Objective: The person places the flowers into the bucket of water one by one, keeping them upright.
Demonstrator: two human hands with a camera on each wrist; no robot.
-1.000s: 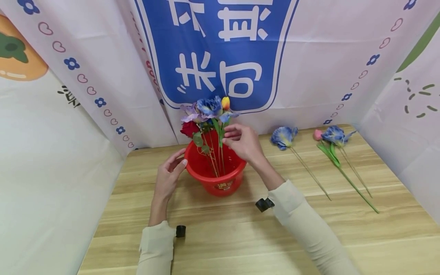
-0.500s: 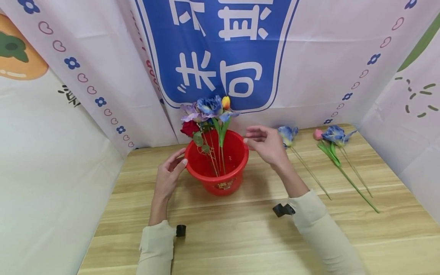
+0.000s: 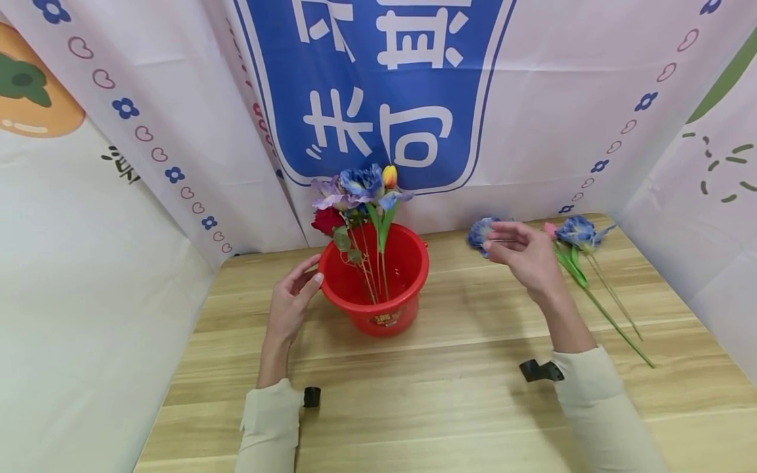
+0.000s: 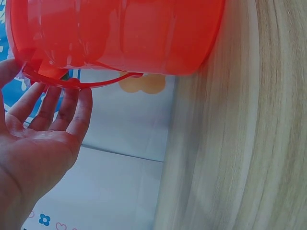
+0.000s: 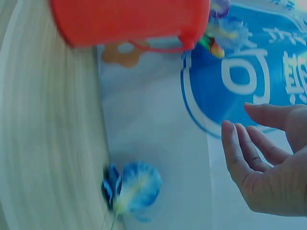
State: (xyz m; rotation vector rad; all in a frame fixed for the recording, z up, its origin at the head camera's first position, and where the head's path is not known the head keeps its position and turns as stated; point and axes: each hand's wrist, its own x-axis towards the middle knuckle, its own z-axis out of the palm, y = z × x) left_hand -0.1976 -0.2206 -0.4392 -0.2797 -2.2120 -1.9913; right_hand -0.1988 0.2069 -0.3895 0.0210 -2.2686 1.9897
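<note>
My left hand (image 3: 290, 303) touches the left rim of a red bucket (image 3: 386, 322). Its fingers are fairly straight against the rim and handle (image 4: 103, 83). Artificial flowers stand in the bucket: a red rose (image 3: 327, 221), a purple flower (image 3: 331, 195), blue flowers (image 3: 362, 182) and a yellow-orange tulip (image 3: 389, 176). Over the right side of the table my right hand (image 3: 526, 257) holds nothing, fingers loosely bent with thumb apart. Close to its fingertips in the head view lies a blue flower (image 3: 480, 236), its stem mostly hidden by the hand; the right wrist view shows its bloom (image 5: 136, 187) apart from the hand.
Further right on the wooden table (image 3: 414, 407) lie another blue flower (image 3: 576, 232) and a pink tulip (image 3: 550, 229) with green leaves, their stems pointing toward the front. A printed white cloth (image 3: 532, 131) with a blue panel hangs behind the table.
My right hand has left the flowers in the bucket and moved right, over the lying blue flower. The left hand and bucket have stayed in place.
</note>
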